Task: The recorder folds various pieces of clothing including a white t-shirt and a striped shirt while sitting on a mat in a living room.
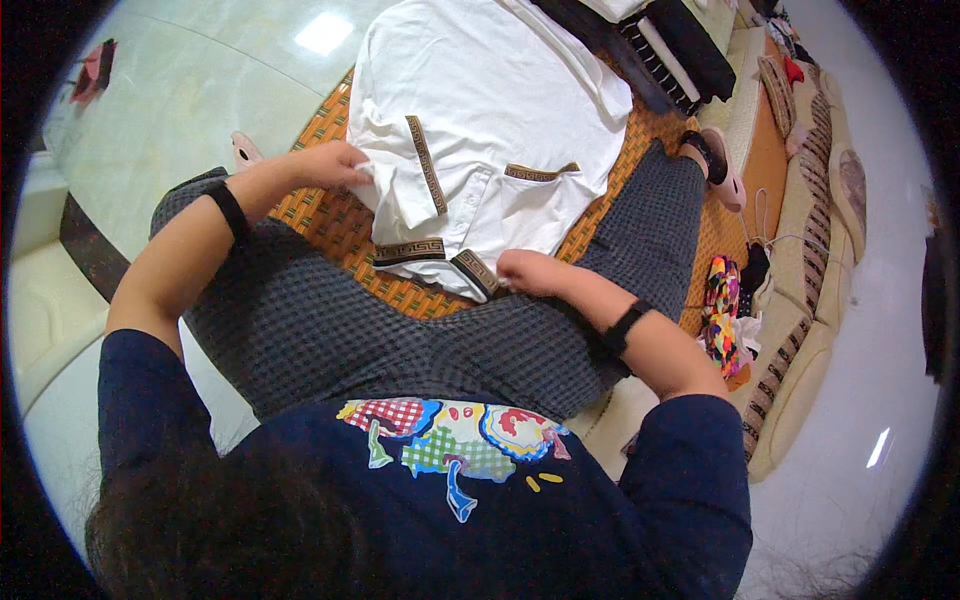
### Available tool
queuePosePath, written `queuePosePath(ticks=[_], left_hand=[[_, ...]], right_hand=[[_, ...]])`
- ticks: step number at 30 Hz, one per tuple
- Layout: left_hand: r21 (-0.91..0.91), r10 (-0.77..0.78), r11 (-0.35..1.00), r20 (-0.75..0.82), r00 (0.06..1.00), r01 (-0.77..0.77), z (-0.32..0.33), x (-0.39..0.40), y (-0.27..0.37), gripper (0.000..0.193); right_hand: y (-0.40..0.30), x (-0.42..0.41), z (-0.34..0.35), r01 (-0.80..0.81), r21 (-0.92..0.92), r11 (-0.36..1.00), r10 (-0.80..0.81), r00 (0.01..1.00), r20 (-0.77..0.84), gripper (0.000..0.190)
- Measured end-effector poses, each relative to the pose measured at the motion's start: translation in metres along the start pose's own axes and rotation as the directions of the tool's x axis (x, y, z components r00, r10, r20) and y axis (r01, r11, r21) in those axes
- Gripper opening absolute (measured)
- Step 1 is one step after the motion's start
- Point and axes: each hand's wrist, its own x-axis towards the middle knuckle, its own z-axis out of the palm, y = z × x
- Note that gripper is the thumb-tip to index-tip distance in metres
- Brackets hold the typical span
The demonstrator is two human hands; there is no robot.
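A white polo shirt [480,97] lies spread before me, its collar end towards my lap. Brown-and-black key-pattern trim runs along the collar [409,253], and similar bands cross the cloth higher up. Near the middle, a buttoned placket [471,199] shows. My left hand [339,165] pinches the shirt's left edge, where the cloth bunches up around the fingers. Beside the right collar tip, my right hand [529,271] has its fingers closed on the white cloth; the fingertips are partly hidden.
Under the shirt is a woven brown surface [322,225], between my legs in checked trousers [300,315]. Folded dark and white clothes [675,60] lie at the upper right. A multicoloured cloth [721,315] and a beige patterned sofa [806,247] are on the right.
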Motion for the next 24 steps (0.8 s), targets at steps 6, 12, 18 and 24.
queuePosePath(ticks=[6, 12, 18, 24], left_hand=[[-0.538, -0.006, 0.825, -0.314, 0.949, -0.173, -0.047, 0.001, 0.03, 0.044], [-0.644, -0.374, 0.765, -0.474, 0.797, -0.024, -0.08, 0.057, 0.041, 0.058], [0.229, -0.029, 0.942, -0.676, 0.736, 0.247, -0.054, 0.043, 0.01, 0.062], [-0.443, -0.387, 0.896, -0.754, 0.531, 0.023, -0.022, 0.018, -0.013, 0.043]], right_hand=[[-0.01, -0.061, -0.08, -0.078, 0.619, 0.782, 0.278, 0.931, -0.235, 0.009], [0.061, -0.044, -0.09, 0.411, 0.873, 0.262, 0.657, 0.587, -0.474, 0.021], [0.049, -0.012, -0.042, 0.454, 0.884, 0.108, 0.819, 0.463, -0.338, 0.049], [0.038, -0.011, -0.046, 0.155, 0.888, 0.433, 0.735, 0.509, -0.448, 0.045]])
